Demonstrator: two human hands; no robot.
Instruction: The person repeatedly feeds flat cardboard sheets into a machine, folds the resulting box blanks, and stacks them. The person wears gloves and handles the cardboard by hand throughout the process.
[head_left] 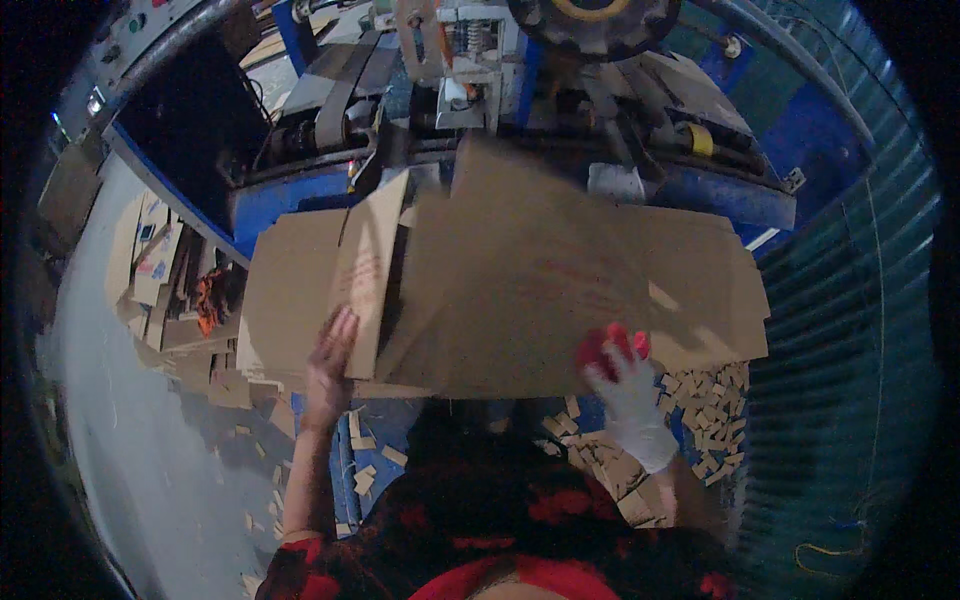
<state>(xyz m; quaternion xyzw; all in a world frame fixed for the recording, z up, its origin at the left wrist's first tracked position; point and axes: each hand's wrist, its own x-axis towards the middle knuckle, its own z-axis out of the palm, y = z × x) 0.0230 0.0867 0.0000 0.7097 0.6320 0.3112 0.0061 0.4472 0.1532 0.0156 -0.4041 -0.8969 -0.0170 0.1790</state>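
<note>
My bare left hand (331,356) lies with its fingers stretched against the outer face of a raised cardboard flap (368,270). A large brown cardboard panel (500,290), smeared by motion, slants up across the middle. At its near right corner is my right hand (622,378), in a white glove with red fingertips. That hand appears closed on the corner, though blur hides part of the grip. Beneath lie flat cardboard sheets (705,285), whose ends show to the left and right.
A blue-framed machine (690,195) with belts and a dark wheel (597,25) stands just beyond the cardboard. More stacked cardboard (150,270) and an orange cloth (212,300) are at the left. Small cardboard scraps (700,415) litter the floor; a corrugated wall (840,330) runs along the right.
</note>
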